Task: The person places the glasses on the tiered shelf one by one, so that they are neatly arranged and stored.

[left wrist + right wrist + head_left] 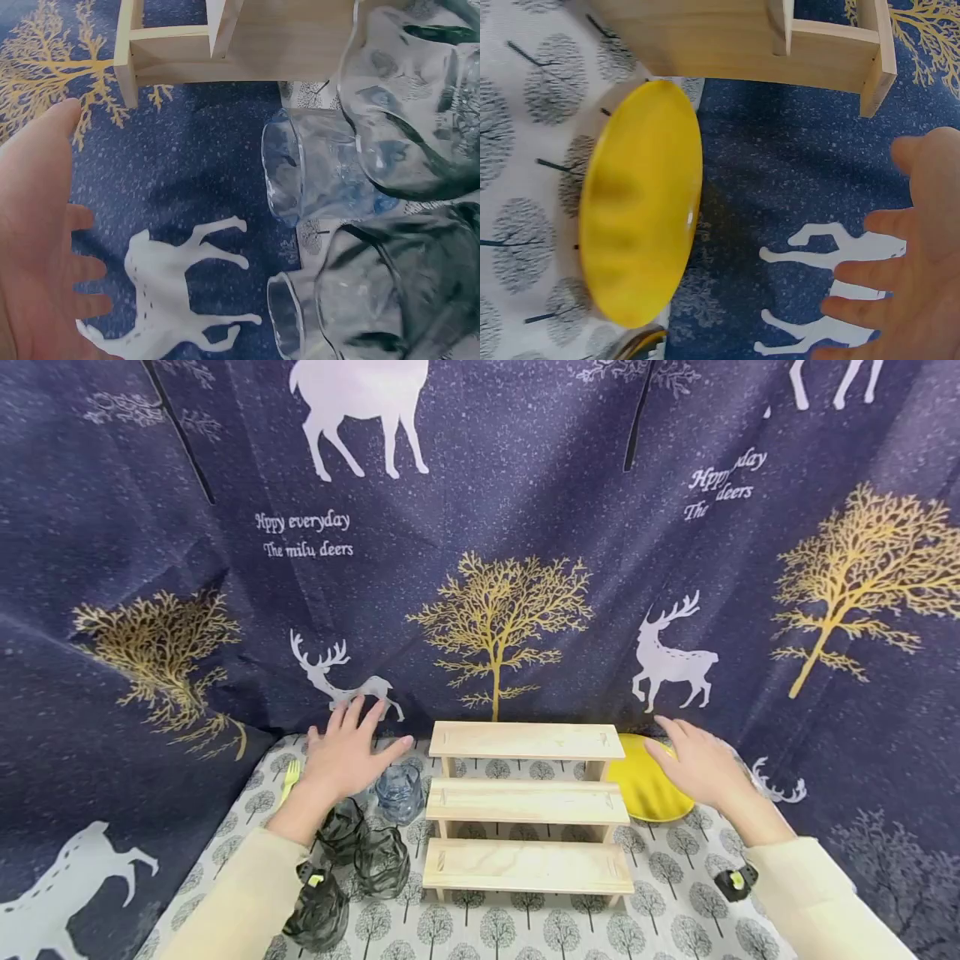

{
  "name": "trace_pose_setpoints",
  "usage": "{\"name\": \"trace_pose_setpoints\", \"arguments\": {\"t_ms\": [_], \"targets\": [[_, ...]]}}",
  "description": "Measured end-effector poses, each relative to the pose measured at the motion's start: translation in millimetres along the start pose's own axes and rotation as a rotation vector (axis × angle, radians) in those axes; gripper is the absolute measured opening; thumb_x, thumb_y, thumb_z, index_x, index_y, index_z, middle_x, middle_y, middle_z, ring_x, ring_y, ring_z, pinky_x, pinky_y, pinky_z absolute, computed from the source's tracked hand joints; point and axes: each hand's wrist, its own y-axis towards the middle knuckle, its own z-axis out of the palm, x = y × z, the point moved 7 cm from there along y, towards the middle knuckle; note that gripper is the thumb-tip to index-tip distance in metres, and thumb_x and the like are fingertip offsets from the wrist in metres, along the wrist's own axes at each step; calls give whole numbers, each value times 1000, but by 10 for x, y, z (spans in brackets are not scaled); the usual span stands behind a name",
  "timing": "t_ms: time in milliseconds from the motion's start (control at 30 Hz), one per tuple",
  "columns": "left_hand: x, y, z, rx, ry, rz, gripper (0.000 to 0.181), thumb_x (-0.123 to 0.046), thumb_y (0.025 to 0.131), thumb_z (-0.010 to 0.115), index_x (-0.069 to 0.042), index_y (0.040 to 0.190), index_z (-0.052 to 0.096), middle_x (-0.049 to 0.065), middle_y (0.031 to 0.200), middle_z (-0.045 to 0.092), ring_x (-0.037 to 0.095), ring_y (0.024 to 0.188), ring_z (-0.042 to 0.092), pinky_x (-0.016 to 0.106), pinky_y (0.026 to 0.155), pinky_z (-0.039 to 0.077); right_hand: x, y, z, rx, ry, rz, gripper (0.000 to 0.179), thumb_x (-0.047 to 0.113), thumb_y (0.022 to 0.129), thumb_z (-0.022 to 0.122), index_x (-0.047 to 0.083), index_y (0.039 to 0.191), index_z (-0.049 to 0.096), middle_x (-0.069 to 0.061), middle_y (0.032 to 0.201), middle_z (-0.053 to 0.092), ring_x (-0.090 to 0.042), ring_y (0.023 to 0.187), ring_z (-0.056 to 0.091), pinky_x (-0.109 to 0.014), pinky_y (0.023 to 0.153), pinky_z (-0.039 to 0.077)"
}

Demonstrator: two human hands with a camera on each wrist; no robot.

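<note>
My left hand (348, 756) hovers with spread fingers over the left side of the table, holding nothing. Under and beside it stand a clear blue glass (400, 795) and several dark smoky glasses (382, 862) with wavy sides. A yellow-green fork (290, 778) lies left of that wrist. On the other side, my right hand (701, 764) is held up with its fingers extended and its palm free. It partly covers a round yellow plate (637, 785) in the head view; the right wrist view shows the plate (641, 206) apart from the fingers.
A pale three-step wooden rack (528, 866) stands mid-table between the hands. The tablecloth (498, 931) has a grey tree print. A dark blue curtain (525, 510) with deer and trees hangs close behind. A dark curved rim (641, 345) shows low in the right wrist view.
</note>
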Motion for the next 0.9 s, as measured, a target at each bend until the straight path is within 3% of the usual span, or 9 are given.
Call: {"name": "trace_pose_setpoints", "arguments": {"t_ms": [100, 233, 333, 433, 567, 733, 900], "targets": [[69, -125, -33, -37, -28, -4, 100, -86, 92, 39, -21, 167, 24, 21, 170, 16, 50, 152, 13, 84, 108, 13, -26, -142, 48, -31, 12, -33, 63, 40, 110, 48, -7, 150, 44, -38, 145, 48, -60, 128, 47, -74, 104, 38], [212, -308, -61, -93, -34, -10, 96, -80, 95, 44, -16, 165, 28, 25, 166, 23, 53, 148, 21, 83, 108, 19, -55, -338, 193, -17, 75, -50, 56, 32, 104, 62, -8, 142, 52, -32, 123, 64, -50, 107, 64, -65, 86, 53], [348, -452, -56, -126, -40, -14, 93, -75, 97, 48, -13, 163, 31, 28, 162, 28, 56, 144, 27, 82, 108, 23, -54, -493, 367, 67, 177, -23, 52, 30, 101, 67, -7, 136, 57, -16, 103, 70, -30, 88, 68, -50, 70, 58], [499, -584, -28, -156, -68, -10, 90, -71, 98, 52, -8, 161, 36, 30, 159, 34, 58, 140, 32, 79, 107, 27, -41, -653, 574, 163, 307, 19, 48, 30, 100, 69, -4, 133, 61, -3, 97, 69, -17, 82, 65, -37, 66, 56], [731, -765, 43, -164, -115, -26, 89, -69, 98, 54, -5, 158, 40, 32, 155, 38, 59, 136, 37, 80, 101, 34, 15, -834, 841, 295, 553, 47, 49, 29, 101, 69, -6, 134, 59, -6, 98, 68, -21, 85, 65, -35, 65, 58], [1003, -991, 221, -114, -200, -45, 87, -64, 97, 61, -6, 158, 40, 31, 155, 39, 59, 134, 39, 82, 95, 37, 140, -974, 1087, 460, 873, 77, 58, 26, 106, 62, -17, 141, 45, -14, 101, 67, -30, 84, 66, -42, 65, 63], [1186, -1162, 420, -76, -303, -19, 85, -58, 95, 70, -6, 157, 42, 29, 153, 42, 57, 133, 43, 79, 92, 41, 232, -1045, 1213, 520, 1014, 129, 60, 26, 107, 59, -18, 141, 41, -12, 103, 69, -31, 88, 68, -43, 70, 64]]}}
